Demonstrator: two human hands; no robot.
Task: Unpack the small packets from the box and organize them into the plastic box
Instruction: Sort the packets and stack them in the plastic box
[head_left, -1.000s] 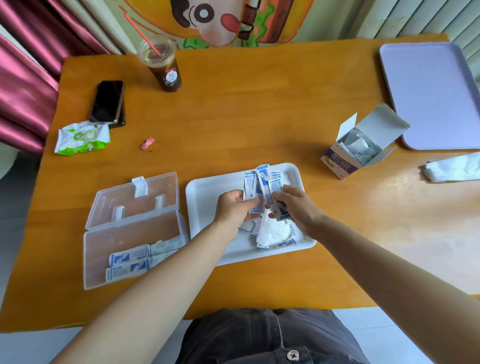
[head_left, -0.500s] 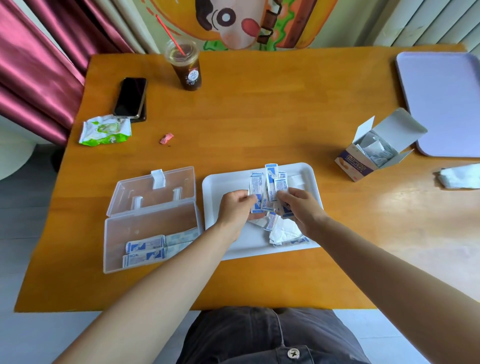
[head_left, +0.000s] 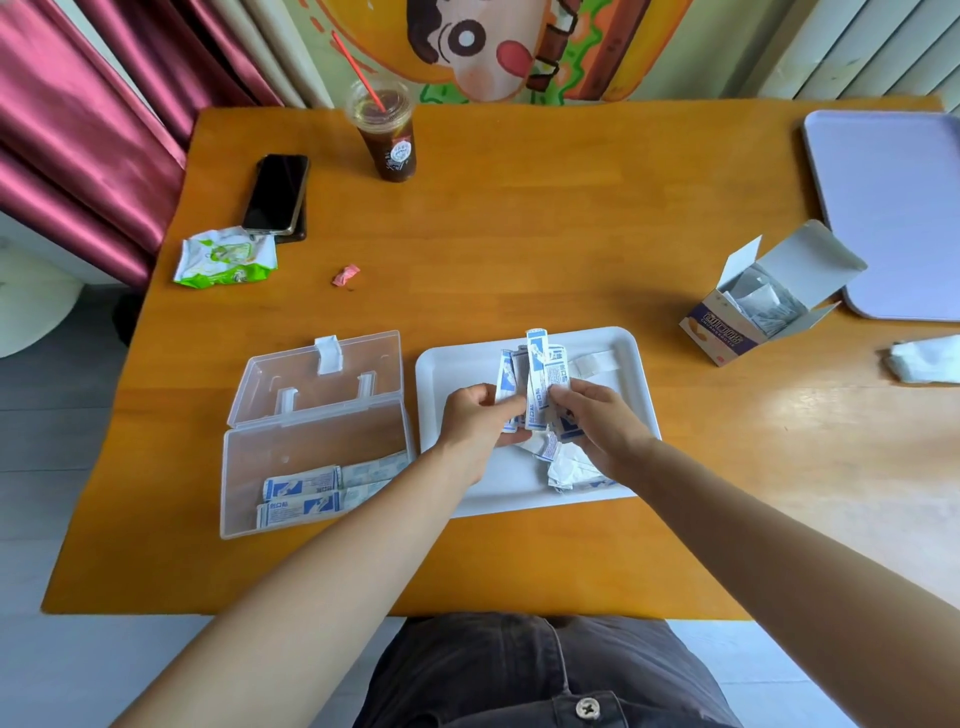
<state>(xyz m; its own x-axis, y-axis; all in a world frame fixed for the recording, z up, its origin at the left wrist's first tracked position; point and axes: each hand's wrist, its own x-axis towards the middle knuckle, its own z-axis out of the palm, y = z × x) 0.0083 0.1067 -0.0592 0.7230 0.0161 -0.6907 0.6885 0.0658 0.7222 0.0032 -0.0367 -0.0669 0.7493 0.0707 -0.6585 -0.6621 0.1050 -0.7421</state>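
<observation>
Packets (head_left: 535, 384), a fanned blue-and-white bundle, stand upright above the middle of the white tray (head_left: 457, 364), pinched from both sides by the left hand (head_left: 475, 421) and right hand (head_left: 602, 421). The step looks like squaring the bundle. Next, it needs carrying left of the tray into the open plastic box (head_left: 311, 447), laid flat beside the few packets there.

1 wide-angle view, worn on the person's head, faces forward and steeply down, close above the counter (head_left: 519, 234). The left hand (head_left: 475, 421) and right hand (head_left: 608, 426) sit mid-frame; a curtain (head_left: 78, 130) fills the upper left.
</observation>
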